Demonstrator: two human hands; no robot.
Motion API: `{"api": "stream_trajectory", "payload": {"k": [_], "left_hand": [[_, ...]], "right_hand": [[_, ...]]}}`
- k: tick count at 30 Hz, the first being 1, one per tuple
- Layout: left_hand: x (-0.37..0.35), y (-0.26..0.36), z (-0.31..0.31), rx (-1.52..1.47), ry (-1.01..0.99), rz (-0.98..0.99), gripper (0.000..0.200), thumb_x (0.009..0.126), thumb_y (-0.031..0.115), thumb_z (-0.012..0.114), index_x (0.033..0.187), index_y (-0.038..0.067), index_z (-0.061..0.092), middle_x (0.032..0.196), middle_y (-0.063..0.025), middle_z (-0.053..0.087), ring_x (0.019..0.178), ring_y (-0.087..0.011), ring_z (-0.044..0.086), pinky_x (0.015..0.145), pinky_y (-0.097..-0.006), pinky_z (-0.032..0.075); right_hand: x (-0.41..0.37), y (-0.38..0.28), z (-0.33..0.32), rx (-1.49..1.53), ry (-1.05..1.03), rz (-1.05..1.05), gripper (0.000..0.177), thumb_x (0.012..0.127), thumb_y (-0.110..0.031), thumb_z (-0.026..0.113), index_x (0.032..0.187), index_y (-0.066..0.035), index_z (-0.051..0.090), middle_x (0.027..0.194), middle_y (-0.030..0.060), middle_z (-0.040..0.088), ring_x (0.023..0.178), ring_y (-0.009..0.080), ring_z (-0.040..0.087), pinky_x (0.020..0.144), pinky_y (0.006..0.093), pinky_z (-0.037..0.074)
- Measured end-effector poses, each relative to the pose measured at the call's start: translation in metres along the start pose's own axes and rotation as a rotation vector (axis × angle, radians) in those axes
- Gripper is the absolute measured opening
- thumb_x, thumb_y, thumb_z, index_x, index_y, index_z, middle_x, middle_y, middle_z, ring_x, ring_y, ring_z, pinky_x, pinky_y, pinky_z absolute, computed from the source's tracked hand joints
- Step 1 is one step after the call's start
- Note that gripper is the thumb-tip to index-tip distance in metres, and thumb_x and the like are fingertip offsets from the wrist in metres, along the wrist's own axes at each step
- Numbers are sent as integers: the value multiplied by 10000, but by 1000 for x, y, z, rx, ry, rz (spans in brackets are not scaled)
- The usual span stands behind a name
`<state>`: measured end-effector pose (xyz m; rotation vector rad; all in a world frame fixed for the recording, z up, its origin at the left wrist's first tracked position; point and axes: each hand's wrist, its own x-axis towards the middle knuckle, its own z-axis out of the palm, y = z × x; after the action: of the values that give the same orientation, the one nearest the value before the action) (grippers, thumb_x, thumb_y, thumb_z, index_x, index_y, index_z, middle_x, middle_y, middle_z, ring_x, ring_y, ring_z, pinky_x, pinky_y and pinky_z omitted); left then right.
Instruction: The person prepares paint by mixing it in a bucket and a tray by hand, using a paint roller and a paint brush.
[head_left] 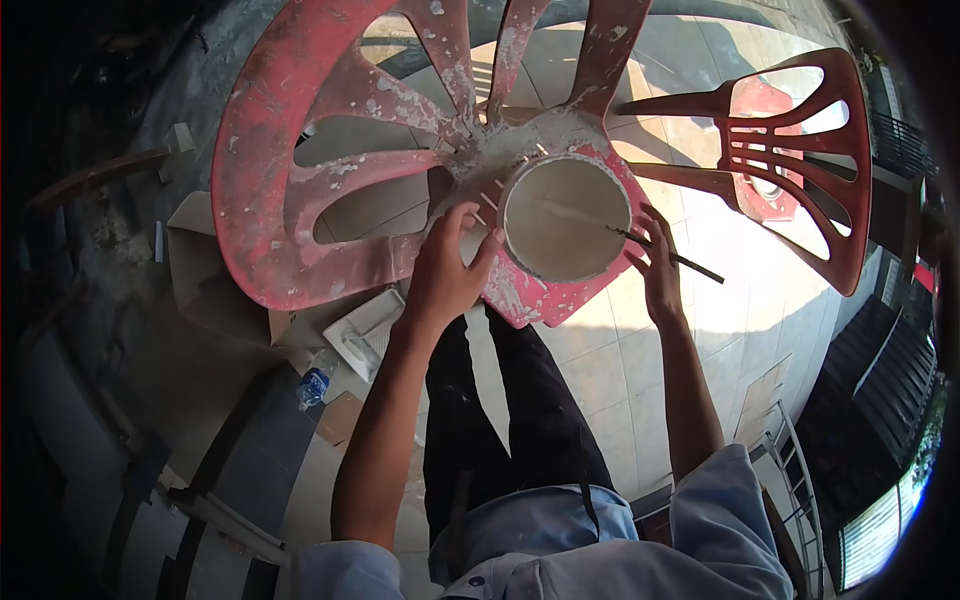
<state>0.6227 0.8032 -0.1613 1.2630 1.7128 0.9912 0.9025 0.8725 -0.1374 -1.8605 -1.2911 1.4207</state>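
Note:
A round bucket (567, 218) with a pale, greyish-beige inside stands on the seat of a paint-spattered red plastic chair (262, 215). My left hand (455, 262) is beside the bucket's left side, thumb and fingers apart, the thumb tip right at the rim. Thin pale sticks (488, 201) show between its fingertips and the bucket. On the other side, my right hand (659, 262) grips a slim dark stick (700, 269), whose narrow tip points left over the bucket's right rim. Some fingers of this hand reach toward the bucket's side.
A second red chair (853, 190) stands on the sunlit tiles at right. On the left are a cardboard box (195, 262), a white tray (366, 333) and a plastic bottle (316, 384) with a blue label. Metal rails (797, 480) stand at lower right.

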Motion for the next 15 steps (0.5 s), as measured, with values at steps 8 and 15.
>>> {"api": "stream_trajectory", "payload": {"k": [8,15], "left_hand": [[-10,-41,67,-347,-92,-362,383,923,307,625,1062,-33,520,995,-133,636,1015,-238,646,817,-332,523],[-2,-50,72,-100,129,-121,321,818,254,701,948,4,548,910,-137,650,777,-282,677,709,-367,525]], "right_hand": [[20,10,3,6,-124,69,563,981,-451,441,1363,-38,432,1243,142,557,1107,260,580,866,393,513],[33,14,4,-78,-98,22,496,973,-437,472,1271,-42,444,1190,127,523,1095,257,575,849,406,521]]}}
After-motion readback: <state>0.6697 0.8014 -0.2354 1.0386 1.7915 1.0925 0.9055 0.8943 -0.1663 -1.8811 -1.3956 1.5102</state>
